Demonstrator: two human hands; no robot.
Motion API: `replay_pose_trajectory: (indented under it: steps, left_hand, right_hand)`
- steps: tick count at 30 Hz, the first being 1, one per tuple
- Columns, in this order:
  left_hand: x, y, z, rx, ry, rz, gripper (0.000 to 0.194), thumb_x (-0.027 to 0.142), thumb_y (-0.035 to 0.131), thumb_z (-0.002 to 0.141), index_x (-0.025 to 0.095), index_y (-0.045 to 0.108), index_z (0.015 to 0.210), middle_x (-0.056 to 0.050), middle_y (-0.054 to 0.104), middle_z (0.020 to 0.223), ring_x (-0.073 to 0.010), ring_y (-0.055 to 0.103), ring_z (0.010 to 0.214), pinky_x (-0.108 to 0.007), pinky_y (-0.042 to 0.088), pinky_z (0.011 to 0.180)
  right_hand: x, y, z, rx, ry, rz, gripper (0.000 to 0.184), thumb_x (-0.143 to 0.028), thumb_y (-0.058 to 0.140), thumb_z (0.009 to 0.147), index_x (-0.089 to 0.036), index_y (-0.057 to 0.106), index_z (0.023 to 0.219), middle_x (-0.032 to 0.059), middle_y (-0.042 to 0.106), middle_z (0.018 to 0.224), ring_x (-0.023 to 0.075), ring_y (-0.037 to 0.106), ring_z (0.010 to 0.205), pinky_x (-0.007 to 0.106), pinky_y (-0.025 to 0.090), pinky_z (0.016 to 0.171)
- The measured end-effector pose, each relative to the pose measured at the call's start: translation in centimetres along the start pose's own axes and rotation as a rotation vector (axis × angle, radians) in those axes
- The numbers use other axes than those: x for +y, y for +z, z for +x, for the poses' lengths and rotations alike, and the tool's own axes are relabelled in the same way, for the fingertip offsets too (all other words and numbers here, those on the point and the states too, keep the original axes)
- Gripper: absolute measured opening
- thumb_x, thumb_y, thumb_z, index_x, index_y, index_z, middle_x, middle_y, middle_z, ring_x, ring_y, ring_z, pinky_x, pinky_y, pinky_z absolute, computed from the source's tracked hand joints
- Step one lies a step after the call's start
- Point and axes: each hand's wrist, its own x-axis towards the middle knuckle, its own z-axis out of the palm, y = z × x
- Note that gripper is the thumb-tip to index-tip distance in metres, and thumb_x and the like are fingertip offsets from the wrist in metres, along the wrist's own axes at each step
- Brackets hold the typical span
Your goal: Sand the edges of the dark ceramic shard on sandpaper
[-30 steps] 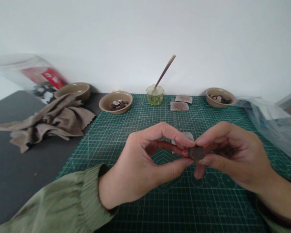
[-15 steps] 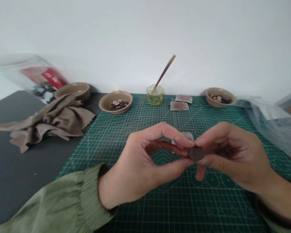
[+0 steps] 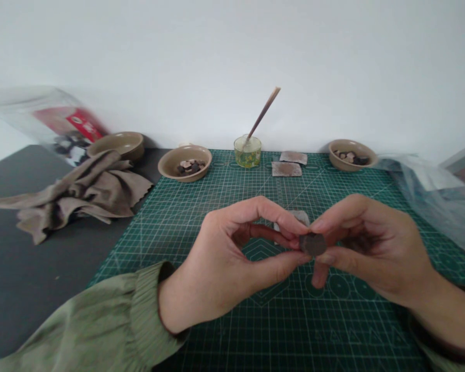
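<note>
A small dark brown disc (image 3: 313, 244) is held above the green cutting mat (image 3: 217, 206) between both of my hands. My left hand (image 3: 232, 258) pinches its left edge with thumb and fingertips. My right hand (image 3: 368, 248) pinches its right edge between thumb and forefinger. A small grey piece (image 3: 300, 216) lies on the mat just behind my fingers, partly hidden.
At the back stand a tan bowl with dark pieces (image 3: 185, 162), a glass jar with a brush (image 3: 248, 151), two sandpaper squares (image 3: 287, 168) and another tan bowl (image 3: 352, 154). A brown cloth (image 3: 81, 194) and an empty bowl (image 3: 118, 144) are at left; clear plastic bags (image 3: 434, 196) at right.
</note>
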Motion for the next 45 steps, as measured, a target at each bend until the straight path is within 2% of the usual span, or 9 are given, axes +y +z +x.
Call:
replay_pose_trajectory:
  steps: [4,9,19,23,27,34,36,40,45]
  left_hand:
    - [0.03,-0.01,0.04,-0.006,-0.002,-0.004,0.025,0.007,0.092,0.088,0.018,0.079,0.107,-0.004,0.084,0.107,-0.0144,0.081,0.096,-0.025,0.071,0.09]
    - [-0.03,-0.02,-0.06,-0.002,-0.017,0.014,0.025,0.01,0.093,0.088,0.018,0.079,0.108,-0.006,0.084,0.107,-0.0181,0.082,0.096,-0.03,0.073,0.089]
    - [-0.24,-0.1,0.05,-0.002,0.021,0.009,0.027,0.007,0.093,0.086,0.017,0.079,0.107,-0.007,0.083,0.111,-0.0181,0.082,0.098,-0.029,0.073,0.09]
    - [-0.34,-0.12,0.11,-0.004,0.026,-0.015,0.029,0.004,0.093,0.084,0.017,0.08,0.106,-0.006,0.083,0.11,-0.0174,0.082,0.098,-0.028,0.073,0.09]
    - [-0.4,-0.16,0.08,-0.004,0.029,-0.021,0.031,0.001,0.093,0.083,0.017,0.08,0.106,-0.005,0.082,0.11,-0.0164,0.081,0.098,-0.026,0.072,0.09]
    - [-0.34,-0.23,0.19,-0.013,0.046,-0.006,0.027,0.008,0.095,0.084,0.017,0.08,0.105,-0.008,0.083,0.11,-0.0187,0.081,0.099,-0.028,0.072,0.088]
    - [-0.27,-0.28,0.27,-0.025,0.031,-0.03,0.026,0.009,0.095,0.084,0.018,0.081,0.104,-0.008,0.083,0.109,-0.0189,0.08,0.098,-0.028,0.072,0.087]
    - [-0.14,-0.46,0.36,-0.024,-0.031,-0.105,0.013,0.01,0.088,0.093,0.018,0.082,0.102,-0.006,0.083,0.106,-0.0169,0.08,0.098,-0.026,0.07,0.088]
    - [-0.32,-0.65,0.4,-0.088,-0.062,-0.179,0.026,0.001,0.09,0.086,0.018,0.081,0.104,-0.004,0.083,0.108,-0.0146,0.08,0.099,-0.024,0.068,0.091]
  right_hand:
    - [0.07,-0.1,-0.11,-0.001,-0.009,-0.016,0.042,0.001,0.088,0.09,-0.026,0.08,0.12,0.0018,0.088,0.101,0.0194,0.087,0.067,0.022,0.07,0.062]
    - [0.2,-0.2,-0.22,-0.003,-0.005,-0.029,0.04,-0.001,0.089,0.091,-0.026,0.08,0.121,0.0018,0.087,0.099,0.0201,0.087,0.067,0.024,0.071,0.062]
    - [0.13,-0.03,-0.09,0.025,-0.022,-0.052,0.039,0.0,0.088,0.091,-0.026,0.081,0.119,0.0005,0.086,0.097,0.0177,0.085,0.066,0.022,0.071,0.061]
    - [0.26,-0.12,-0.22,0.022,-0.025,-0.051,0.04,0.0,0.087,0.091,-0.027,0.081,0.12,0.0002,0.086,0.097,0.0155,0.083,0.061,0.02,0.068,0.055]
    - [0.38,-0.23,-0.34,0.033,-0.035,-0.072,0.038,-0.002,0.089,0.09,-0.026,0.081,0.119,0.0017,0.086,0.097,0.0159,0.082,0.06,0.022,0.068,0.054]
    - [0.08,0.05,-0.03,0.043,-0.049,-0.072,0.027,-0.009,0.09,0.093,-0.024,0.082,0.114,0.0017,0.086,0.093,0.0159,0.082,0.059,0.022,0.068,0.053]
    - [0.02,0.1,-0.02,0.046,-0.054,-0.08,0.026,-0.01,0.091,0.093,-0.024,0.082,0.112,0.0027,0.086,0.093,0.0168,0.082,0.059,0.023,0.068,0.053]
    - [0.12,-0.02,-0.21,0.046,-0.056,-0.14,0.028,-0.007,0.09,0.093,-0.025,0.083,0.114,0.0019,0.086,0.095,0.0162,0.082,0.06,0.022,0.068,0.054]
    - [0.28,-0.13,-0.36,0.032,-0.058,-0.126,0.033,-0.004,0.086,0.094,-0.027,0.083,0.117,0.0003,0.086,0.098,0.0152,0.083,0.062,0.021,0.068,0.056]
